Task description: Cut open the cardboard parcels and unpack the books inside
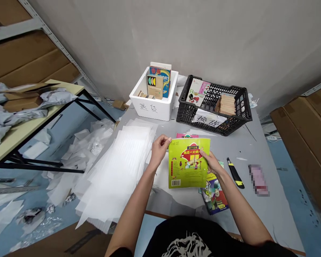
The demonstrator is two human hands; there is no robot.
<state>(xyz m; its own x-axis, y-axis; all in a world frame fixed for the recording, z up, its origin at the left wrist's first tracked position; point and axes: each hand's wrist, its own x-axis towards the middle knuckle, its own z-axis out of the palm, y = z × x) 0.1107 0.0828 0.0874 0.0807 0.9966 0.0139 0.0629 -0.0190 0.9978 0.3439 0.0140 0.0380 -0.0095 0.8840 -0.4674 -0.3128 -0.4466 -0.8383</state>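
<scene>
I hold a yellow-green children's book [187, 165] upright over the grey table [259, 150]. My left hand [159, 150] grips its top left corner, fingers closed on the edge. My right hand [212, 162] grips its right edge, thumb on the cover. Under my right wrist lies a dark green and purple book [216, 197] flat on the table. Behind the held book shows the top edge of a pink book [186, 135]. To the left spreads a stack of white foam sheets [117, 171].
A white foam box [152, 103] with books stands at the back, beside a black plastic basket [230, 123] with a book and wooden pieces. A yellow-black utility knife [235, 173] lies to the right. Crumpled wrapping litters the blue floor [56, 135]. Cardboard boxes [307, 132] stand on the right.
</scene>
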